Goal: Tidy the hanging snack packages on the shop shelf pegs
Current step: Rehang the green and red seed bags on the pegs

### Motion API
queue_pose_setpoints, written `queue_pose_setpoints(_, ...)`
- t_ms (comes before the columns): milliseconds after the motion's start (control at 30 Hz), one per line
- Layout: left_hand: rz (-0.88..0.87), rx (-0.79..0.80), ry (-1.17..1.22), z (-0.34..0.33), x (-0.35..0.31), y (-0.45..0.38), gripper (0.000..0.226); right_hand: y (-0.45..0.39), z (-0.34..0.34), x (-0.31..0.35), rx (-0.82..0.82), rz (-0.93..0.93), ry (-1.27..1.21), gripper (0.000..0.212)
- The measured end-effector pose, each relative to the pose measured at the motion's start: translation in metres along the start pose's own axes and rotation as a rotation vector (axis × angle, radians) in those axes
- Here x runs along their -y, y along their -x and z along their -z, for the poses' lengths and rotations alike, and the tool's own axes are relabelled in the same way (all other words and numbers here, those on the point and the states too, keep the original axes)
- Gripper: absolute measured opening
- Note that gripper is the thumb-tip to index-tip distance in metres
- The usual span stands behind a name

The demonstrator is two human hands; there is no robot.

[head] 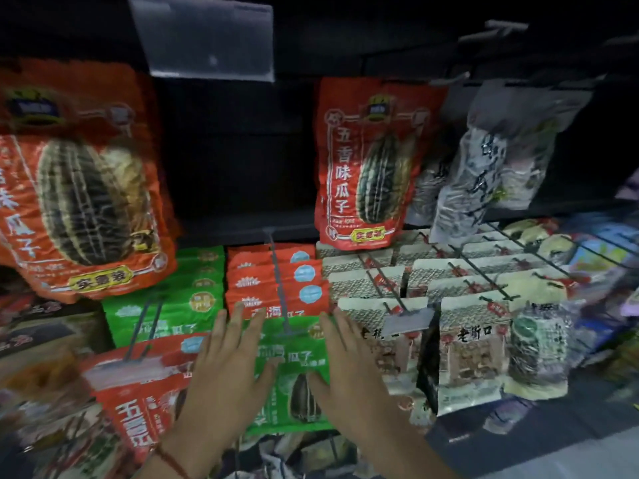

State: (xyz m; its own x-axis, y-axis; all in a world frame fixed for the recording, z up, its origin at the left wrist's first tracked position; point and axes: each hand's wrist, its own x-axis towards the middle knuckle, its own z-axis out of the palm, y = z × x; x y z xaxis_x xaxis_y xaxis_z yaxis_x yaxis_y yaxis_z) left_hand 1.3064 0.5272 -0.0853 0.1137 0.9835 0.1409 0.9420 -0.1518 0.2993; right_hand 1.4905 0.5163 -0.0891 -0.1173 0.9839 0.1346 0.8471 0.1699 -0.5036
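Both my hands lie flat on a green snack bag at the front of its peg.

My left hand point(226, 371) and right hand point(349, 375) have an open grip, fingers straight, pressing either side of the green bag point(294, 354). Orange bags point(276, 281) hang behind it on the same peg point(278, 281); a big red seed bag point(366, 164) hangs above.

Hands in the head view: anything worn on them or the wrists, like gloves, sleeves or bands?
Both hands are bare, with no gloves or rings that I can make out. The left hand has a thin red string bracelet around its wrist. The right hand has nothing visible on its wrist. No sleeves show on either forearm within the frame.
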Motion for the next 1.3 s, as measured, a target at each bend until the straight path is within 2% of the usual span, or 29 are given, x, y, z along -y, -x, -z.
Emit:
queue_pose_setpoints(100,0.010,-0.007,-0.027,-0.009,-0.010,-0.015,0.077,-0.019,0.003,-0.010,-0.044,0.047,0.024,0.082)
queue_pose_setpoints(167,-0.013,0.003,-0.080,-0.018,-0.008,-0.022,0.076,-0.031,-0.002,-0.018,-0.053,0.054,0.021,0.074)
queue_pose_setpoints(233,-0.050,-0.037,-0.099,-0.022,-0.004,-0.021,0.069,-0.038,-0.011,-0.022,-0.123,0.068,0.010,0.051)
queue_pose_setpoints(300,-0.056,-0.071,-0.078,-0.022,-0.002,-0.017,0.052,-0.042,-0.021,-0.021,-0.210,0.065,0.003,0.019)
queue_pose_setpoints(367,-0.066,-0.087,-0.057,-0.021,0.003,-0.017,0.036,-0.047,-0.029,-0.020,-0.242,0.048,-0.026,0.002)
queue_pose_setpoints(467,-0.069,-0.088,0.029,-0.020,0.011,-0.023,0.019,-0.054,-0.036,-0.020,-0.261,0.026,-0.076,0.010)
queue_pose_setpoints(567,-0.077,-0.064,0.058,-0.018,0.017,-0.029,0.013,-0.057,-0.036,-0.019,-0.248,0.033,-0.066,0.011)
queue_pose_setpoints(733,-0.097,-0.060,0.084,-0.010,0.017,-0.036,0.012,-0.051,-0.028,-0.022,-0.225,0.075,-0.050,0.007)
queue_pose_setpoints(933,-0.137,-0.076,0.093,-0.001,0.016,-0.024,0.016,-0.037,-0.019,-0.016,-0.278,0.061,-0.097,0.006)
queue_pose_setpoints(1133,-0.163,-0.016,0.089,0.007,0.030,0.010,0.016,-0.006,-0.014,-0.006,-0.193,0.134,-0.116,0.010)
queue_pose_setpoints(1300,-0.168,0.061,0.060,0.014,0.050,0.044,0.021,0.013,-0.032,0.014,-0.114,0.212,-0.163,0.004)
